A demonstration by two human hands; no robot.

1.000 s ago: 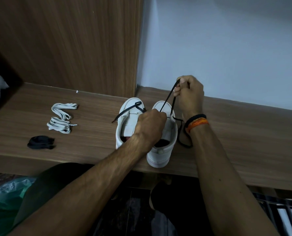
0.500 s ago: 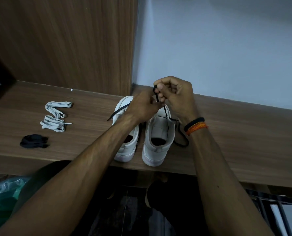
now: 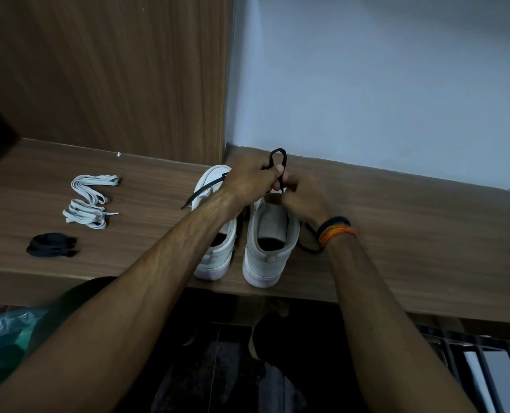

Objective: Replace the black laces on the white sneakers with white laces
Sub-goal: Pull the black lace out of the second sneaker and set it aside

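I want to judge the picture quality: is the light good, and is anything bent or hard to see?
Head view: dim, bluish light; the shelf edge bows from the wide lens; the black lace loop between both hands stays readable; the space under the shelf is almost black.

Both forearms are bare, with no sleeves. The right wrist wears a black thread band (image 3: pixel 334 222) beside a braided orange thread band (image 3: pixel 337 234).
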